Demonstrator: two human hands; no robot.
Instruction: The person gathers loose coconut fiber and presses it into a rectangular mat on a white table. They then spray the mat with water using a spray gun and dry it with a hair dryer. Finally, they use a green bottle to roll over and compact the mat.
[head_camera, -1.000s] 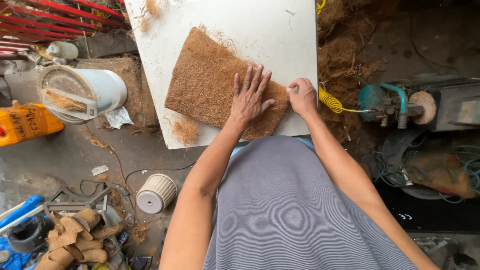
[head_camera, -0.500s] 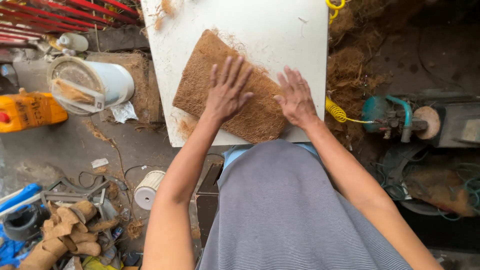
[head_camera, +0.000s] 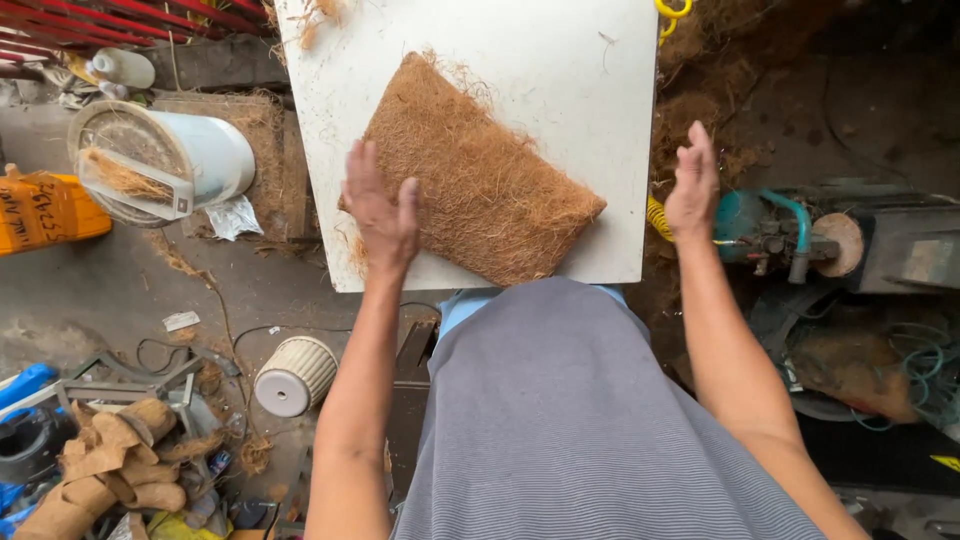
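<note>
**Hands raised beside a coir mat on a white counter**

The left hand (head_camera: 380, 212) is held edge-on with fingers straight and together, empty, over the left edge of the coir fibre mat (head_camera: 480, 170); whether it touches the mat cannot be told. The right hand (head_camera: 692, 185), likewise flat, open and empty, stands clear of the mat past the counter's right edge. The brown rectangular mat lies skewed on the white counter (head_camera: 560, 70), one corner near the front edge. On the floor to the left lie a white bucket (head_camera: 190, 160) on its side and a small ribbed white pot (head_camera: 295, 375).
</note>
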